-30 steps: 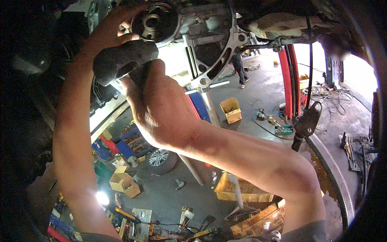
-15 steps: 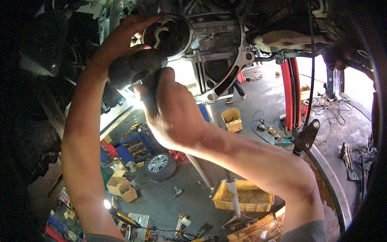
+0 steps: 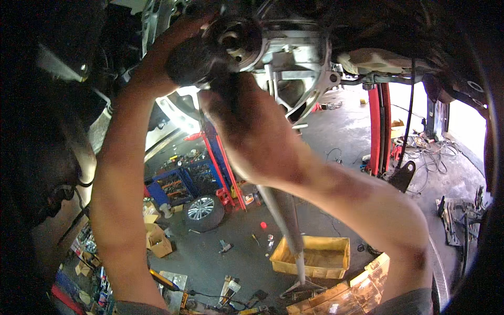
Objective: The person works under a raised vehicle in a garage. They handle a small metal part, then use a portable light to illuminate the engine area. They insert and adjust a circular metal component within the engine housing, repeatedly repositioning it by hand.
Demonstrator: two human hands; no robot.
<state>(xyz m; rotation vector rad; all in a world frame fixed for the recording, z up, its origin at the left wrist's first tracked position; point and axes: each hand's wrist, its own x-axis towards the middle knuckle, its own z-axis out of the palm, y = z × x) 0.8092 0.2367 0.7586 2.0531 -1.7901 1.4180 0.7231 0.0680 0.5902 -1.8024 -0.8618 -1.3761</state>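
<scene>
My right hand (image 3: 252, 121) is closed around a dark tool (image 3: 189, 65) with a thick, rounded head; its exact kind does not show. The tool is raised just below and left of a round, cup-like metal part (image 3: 252, 50) on a silver metal casing (image 3: 291, 60) overhead. Behind the tool, my left hand (image 3: 157, 68) reaches up to the round part's left side. One finger stretches along the upper rim, blurred; the tool hides the thumb and most other fingers, so its grip cannot be made out. Bright light falls on the casing's lower left edge.
A grey pole (image 3: 283, 215) rises from the floor under the casing. Below are a yellow tray (image 3: 310, 271), a wheel (image 3: 202, 212), a cardboard box (image 3: 157, 241) and blue tool drawers (image 3: 181, 184). A red post (image 3: 375, 126) stands at right; a dark cable hangs beside it.
The view has shifted, so the casing and both arms sit farther right. The tool's head is now closer to the round part and covers more of my left hand.
</scene>
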